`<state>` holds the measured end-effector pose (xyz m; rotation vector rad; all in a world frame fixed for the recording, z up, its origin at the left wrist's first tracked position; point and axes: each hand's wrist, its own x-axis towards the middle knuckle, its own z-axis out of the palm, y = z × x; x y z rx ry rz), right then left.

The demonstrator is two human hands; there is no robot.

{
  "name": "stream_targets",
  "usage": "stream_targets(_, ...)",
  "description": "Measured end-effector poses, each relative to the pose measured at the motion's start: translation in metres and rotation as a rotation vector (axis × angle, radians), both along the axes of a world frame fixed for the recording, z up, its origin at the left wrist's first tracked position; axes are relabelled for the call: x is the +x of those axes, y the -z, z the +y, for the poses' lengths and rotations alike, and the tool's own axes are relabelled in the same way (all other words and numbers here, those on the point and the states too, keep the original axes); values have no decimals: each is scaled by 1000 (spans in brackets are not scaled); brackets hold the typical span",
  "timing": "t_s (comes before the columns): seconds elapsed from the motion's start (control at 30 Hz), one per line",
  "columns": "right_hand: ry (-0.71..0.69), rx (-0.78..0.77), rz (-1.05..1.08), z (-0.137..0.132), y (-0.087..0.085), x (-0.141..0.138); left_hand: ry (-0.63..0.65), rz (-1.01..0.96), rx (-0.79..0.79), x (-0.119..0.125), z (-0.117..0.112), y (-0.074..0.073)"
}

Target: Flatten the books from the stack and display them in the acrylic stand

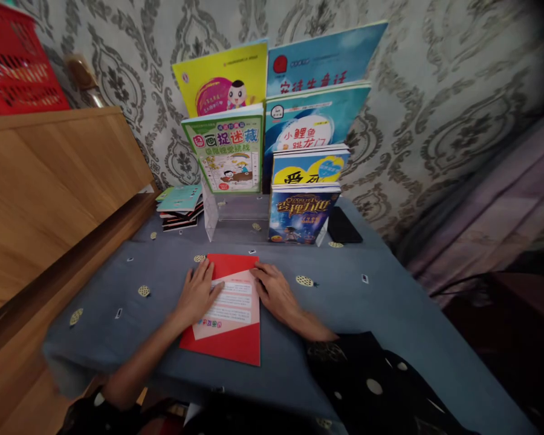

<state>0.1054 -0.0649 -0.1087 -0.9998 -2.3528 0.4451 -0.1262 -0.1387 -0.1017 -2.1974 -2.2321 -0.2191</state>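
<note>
A red book with a pale pink panel (229, 308) lies flat on the grey-blue tablecloth (372, 308) in front of me. My left hand (198, 293) rests flat on its left side, fingers stretched out. My right hand (276, 291) lies at the book's right edge, fingers extended onto the cover. Neither hand grips anything.
A clear tiered stand (236, 220) at the back holds several upright children's books (229, 151). A small stack of books (181, 208) lies at the back left and a black phone (343, 226) at the right. A wooden headboard (49, 181) borders the left; a red basket (16, 60) sits above.
</note>
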Motion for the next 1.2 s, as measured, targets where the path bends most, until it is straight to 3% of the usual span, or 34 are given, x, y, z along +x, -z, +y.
stream_targets(0.2, -5, -9, -1, -1, -2, -2, 12, 13, 62, 0, 25, 0)
stream_targets(0.6, 6, -34, -9, -2, -6, -2, 133, 12, 83, 8, 35, -4)
stream_targets(0.83, -5, -26, 22, -2, -5, -2, 286, -37, 28, 29, 48, -7)
stream_targets(1.2, 12, -111, 286, 1, -8, 2, 519, -84, -30, 59, 67, -21)
